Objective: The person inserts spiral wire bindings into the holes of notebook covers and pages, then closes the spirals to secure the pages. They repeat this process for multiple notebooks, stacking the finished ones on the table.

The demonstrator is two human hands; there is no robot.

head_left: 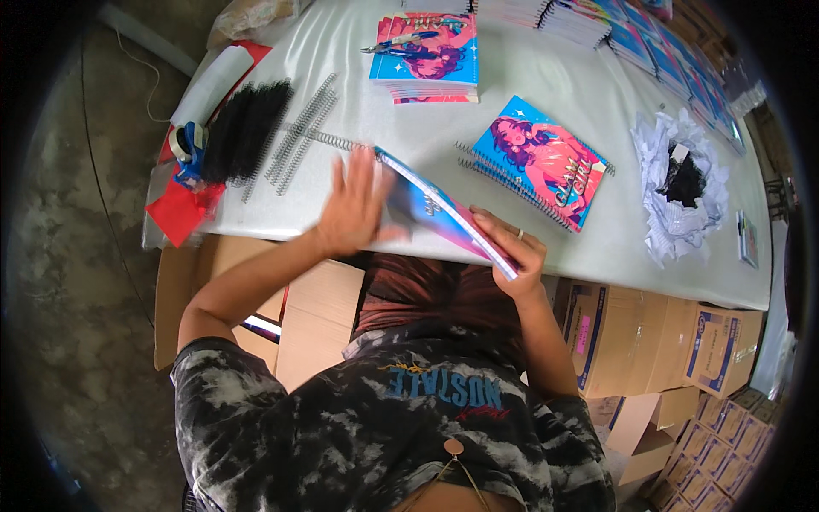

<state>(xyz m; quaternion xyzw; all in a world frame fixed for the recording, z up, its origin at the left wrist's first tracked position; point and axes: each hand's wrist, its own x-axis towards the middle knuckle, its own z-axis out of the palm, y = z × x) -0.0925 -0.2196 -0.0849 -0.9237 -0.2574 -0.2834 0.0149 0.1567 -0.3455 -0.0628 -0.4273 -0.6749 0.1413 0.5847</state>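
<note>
My right hand (517, 253) grips a notebook (444, 215) by its near right corner, thumb on top, and holds it tilted over the table's near edge. At the notebook's far left corner, a metal spiral coil (337, 140) sticks out to the left along the line of its bound edge. My left hand (354, 203) is beside that corner, fingers spread and slightly smeared by motion; it covers part of the coil. Loose silver coils (300, 135) lie left of it, next to a dense black heap of bristly-looking strands (247, 132). Spiral-bound notebooks (546, 162) with pink and blue covers lie stacked to the right.
Pens (399, 43) rest on a notebook stack (431, 72) at the back. More notebooks (657, 51) line the far right. Crumpled white paper (661, 205) surrounds a black clump. A blue tape dispenser (189, 155) stands left by red material (181, 212). Cardboard boxes (640, 333) sit below the table.
</note>
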